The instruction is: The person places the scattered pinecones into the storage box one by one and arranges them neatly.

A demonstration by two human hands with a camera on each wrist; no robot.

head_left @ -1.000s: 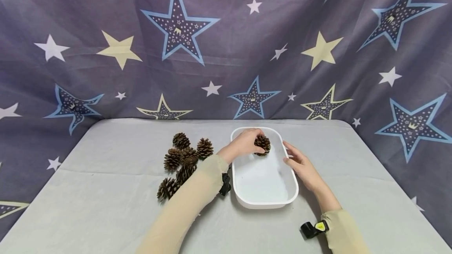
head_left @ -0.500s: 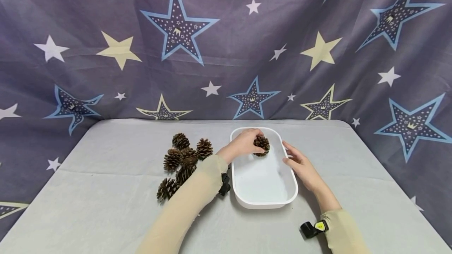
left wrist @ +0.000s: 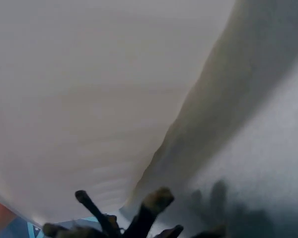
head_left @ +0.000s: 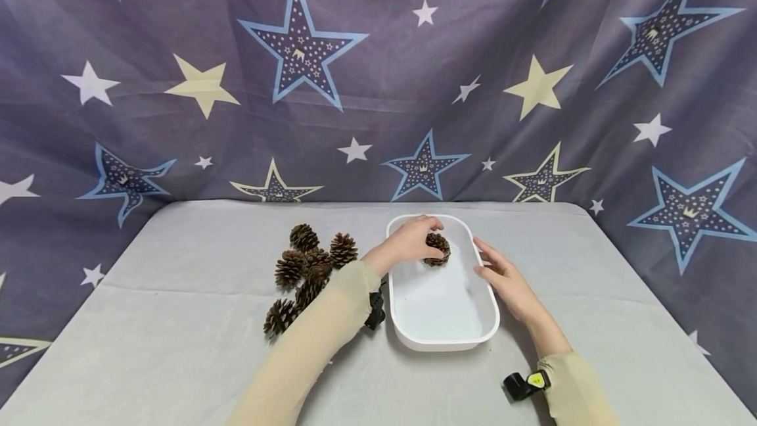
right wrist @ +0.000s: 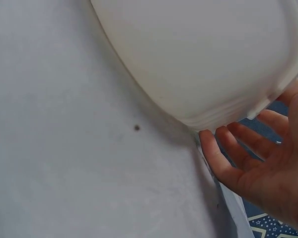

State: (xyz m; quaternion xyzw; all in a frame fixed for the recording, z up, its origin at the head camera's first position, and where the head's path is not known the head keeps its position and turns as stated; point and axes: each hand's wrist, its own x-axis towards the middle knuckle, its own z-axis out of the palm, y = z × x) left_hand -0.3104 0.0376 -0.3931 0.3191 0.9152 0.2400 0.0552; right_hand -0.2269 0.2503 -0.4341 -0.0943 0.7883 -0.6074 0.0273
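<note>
Inside the white tub (head_left: 443, 311), near its far end, my left hand (head_left: 408, 240) has its thumb and fingers around a brown pine cone (head_left: 437, 252). The thumb overlaps the cone's near side and the fingertips are just beyond its far side. My right hand (head_left: 510, 283) rests against the tub's right side, its fingers loosely extended. In the right wrist view the fingertips (right wrist: 207, 139) touch the outer wall of the tub. Left of the tub lies a group of several pine cones (head_left: 290, 269), partly covered by the left sleeve. Dark cone scales (left wrist: 149, 210) show at the bottom of the left wrist view.
A pale grey cloth (head_left: 177, 347) covers the table. Behind it hangs a dark curtain (head_left: 384, 97) with a star print. The left forearm reaches across the table between the cone group and the tub. Each wrist wears a black camera (head_left: 520, 386).
The pine cone in the tub has sunk slightly toward the near side within the left hand and turned a little. Both hands and the tub stay nearly where they were.
</note>
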